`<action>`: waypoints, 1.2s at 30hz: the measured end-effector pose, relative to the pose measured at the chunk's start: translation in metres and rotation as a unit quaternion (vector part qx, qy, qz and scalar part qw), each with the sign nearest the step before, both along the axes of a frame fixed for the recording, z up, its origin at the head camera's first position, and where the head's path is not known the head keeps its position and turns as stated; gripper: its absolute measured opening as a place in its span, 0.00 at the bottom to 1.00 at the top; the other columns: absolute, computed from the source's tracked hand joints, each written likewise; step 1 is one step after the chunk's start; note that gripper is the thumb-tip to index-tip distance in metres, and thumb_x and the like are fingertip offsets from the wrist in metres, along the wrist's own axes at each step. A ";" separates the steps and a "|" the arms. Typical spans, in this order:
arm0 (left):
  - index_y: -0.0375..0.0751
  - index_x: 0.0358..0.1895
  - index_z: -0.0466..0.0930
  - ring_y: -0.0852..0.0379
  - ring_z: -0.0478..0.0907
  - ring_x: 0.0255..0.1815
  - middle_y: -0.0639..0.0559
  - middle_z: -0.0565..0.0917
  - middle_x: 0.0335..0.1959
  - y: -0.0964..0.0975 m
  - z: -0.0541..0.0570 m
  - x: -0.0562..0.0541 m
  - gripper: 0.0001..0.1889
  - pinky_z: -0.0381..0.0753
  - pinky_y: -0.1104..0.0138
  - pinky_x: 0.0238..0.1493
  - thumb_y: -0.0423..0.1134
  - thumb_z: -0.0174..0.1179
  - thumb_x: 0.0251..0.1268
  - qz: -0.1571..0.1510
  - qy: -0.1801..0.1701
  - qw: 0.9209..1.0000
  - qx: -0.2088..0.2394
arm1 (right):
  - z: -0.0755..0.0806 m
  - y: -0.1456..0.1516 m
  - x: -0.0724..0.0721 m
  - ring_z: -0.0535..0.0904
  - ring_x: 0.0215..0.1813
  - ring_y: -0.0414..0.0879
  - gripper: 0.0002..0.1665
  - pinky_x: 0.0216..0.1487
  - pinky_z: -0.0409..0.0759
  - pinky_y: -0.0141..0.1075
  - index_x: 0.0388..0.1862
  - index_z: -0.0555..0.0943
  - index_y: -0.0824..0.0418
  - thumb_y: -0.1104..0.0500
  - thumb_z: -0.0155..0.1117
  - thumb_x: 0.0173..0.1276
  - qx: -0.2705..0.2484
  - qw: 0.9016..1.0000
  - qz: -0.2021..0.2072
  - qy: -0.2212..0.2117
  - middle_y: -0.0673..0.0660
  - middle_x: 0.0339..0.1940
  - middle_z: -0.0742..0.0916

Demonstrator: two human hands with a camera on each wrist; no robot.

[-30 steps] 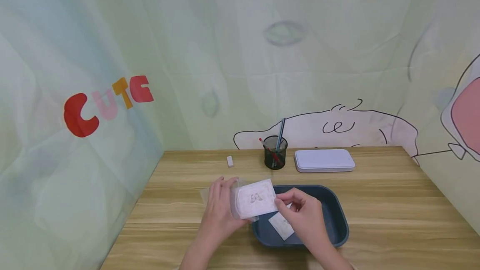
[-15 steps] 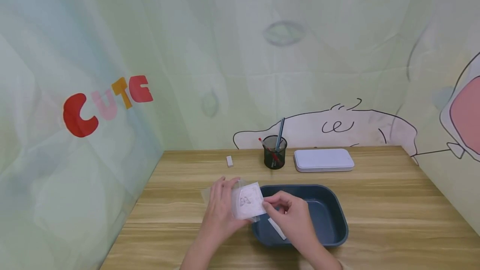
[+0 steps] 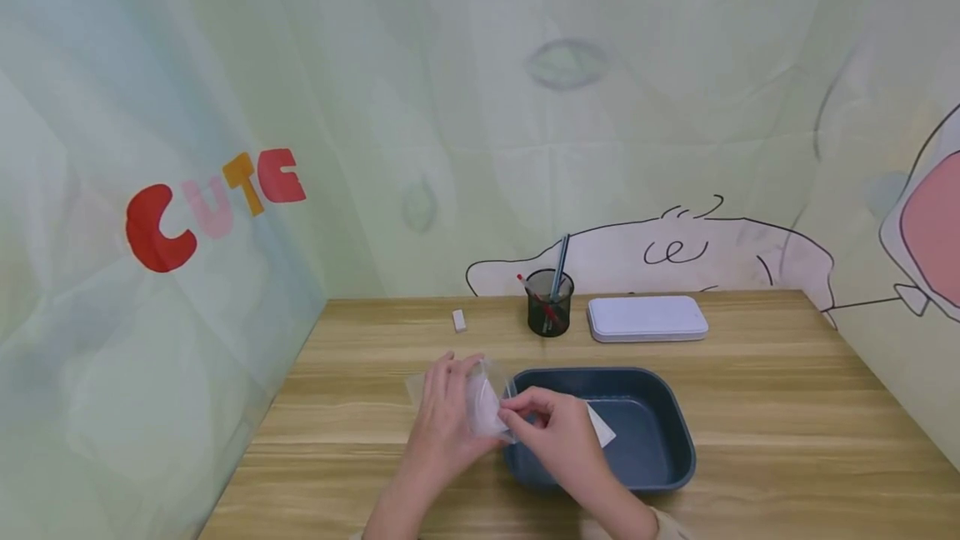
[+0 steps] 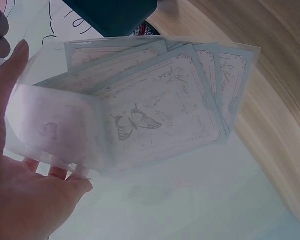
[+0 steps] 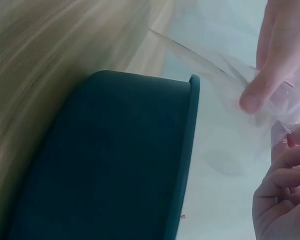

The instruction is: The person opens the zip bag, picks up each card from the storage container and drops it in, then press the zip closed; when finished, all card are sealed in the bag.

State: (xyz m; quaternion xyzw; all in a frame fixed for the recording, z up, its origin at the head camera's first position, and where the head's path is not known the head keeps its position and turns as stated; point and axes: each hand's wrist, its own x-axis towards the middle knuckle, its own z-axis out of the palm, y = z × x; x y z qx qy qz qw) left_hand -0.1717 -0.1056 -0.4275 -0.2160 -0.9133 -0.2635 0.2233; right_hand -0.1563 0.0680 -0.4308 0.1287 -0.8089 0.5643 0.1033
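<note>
My left hand (image 3: 442, 415) holds a clear plastic bag (image 3: 504, 373) above the table, thumb and fingers on opposite faces. In the left wrist view, several pale cards (image 4: 137, 120) fan out inside it, the front one printed with a butterfly. Another whitish card (image 4: 52, 125) lies within the bag's mouth, close to the left hand. My right hand (image 3: 558, 432) pinches at this card's edge at the mouth; fingers partly hide the contact. Below the right hand, a white card (image 3: 600, 425) lies in the dark blue tray (image 3: 660, 473), partly covered by the hand.
Behind the tray stand a black mesh pen cup (image 3: 550, 315) with pens and a white case (image 3: 647, 319). A small white eraser-like block (image 3: 459, 321) lies to their left. A printed cloth (image 3: 420, 148) hangs along the back of the wooden table (image 3: 780, 407).
My right hand has moved left, sliding the butterfly card into the bag until most of it is inside. The left hand has stayed nearly still, holding the bag.
</note>
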 end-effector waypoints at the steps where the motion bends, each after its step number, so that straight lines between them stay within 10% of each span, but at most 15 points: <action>1: 0.42 0.63 0.65 0.41 0.60 0.65 0.43 0.69 0.54 0.000 0.000 0.000 0.54 0.72 0.48 0.60 0.50 0.83 0.23 -0.001 0.004 1.000 0.001 | 0.000 -0.001 0.000 0.67 0.15 0.36 0.02 0.13 0.66 0.28 0.31 0.88 0.48 0.54 0.73 0.58 0.006 1.000 0.002 0.003 0.40 0.21 0.84; 12: 0.44 0.63 0.65 0.41 0.61 0.65 0.44 0.69 0.53 -0.001 -0.002 0.000 0.53 0.74 0.49 0.58 0.52 0.82 0.26 -0.002 0.009 1.000 -0.003 | 0.001 0.000 -0.001 0.68 0.16 0.35 0.05 0.14 0.69 0.29 0.36 0.89 0.47 0.54 0.71 0.61 0.074 0.997 0.019 0.014 0.37 0.22 0.82; 19: 0.44 0.64 0.64 0.42 0.60 0.65 0.44 0.69 0.56 -0.003 -0.002 -0.001 0.56 0.71 0.49 0.61 0.51 0.84 0.20 0.007 0.000 1.000 -0.005 | 0.011 0.022 -0.002 0.70 0.15 0.36 0.06 0.13 0.69 0.30 0.36 0.88 0.46 0.55 0.72 0.59 0.091 0.994 -0.060 0.024 0.36 0.22 0.83; 25: 0.43 0.64 0.65 0.42 0.61 0.65 0.42 0.69 0.57 -0.004 -0.002 0.000 0.57 0.69 0.49 0.62 0.51 0.84 0.17 0.016 0.002 1.000 -0.003 | 0.008 0.050 -0.006 0.68 0.15 0.35 0.09 0.10 0.64 0.32 0.37 0.88 0.47 0.51 0.74 0.57 0.244 0.957 -0.158 0.020 0.41 0.32 0.87; 36: 0.44 0.64 0.64 0.43 0.60 0.66 0.42 0.68 0.58 -0.006 -0.002 0.001 0.57 0.67 0.50 0.64 0.51 0.84 0.18 0.020 -0.008 1.000 -0.005 | -0.024 0.079 -0.009 0.79 0.31 0.54 0.31 0.24 0.79 0.48 0.42 0.82 0.65 0.46 0.79 0.46 0.426 0.891 -0.111 -0.108 0.59 0.34 0.82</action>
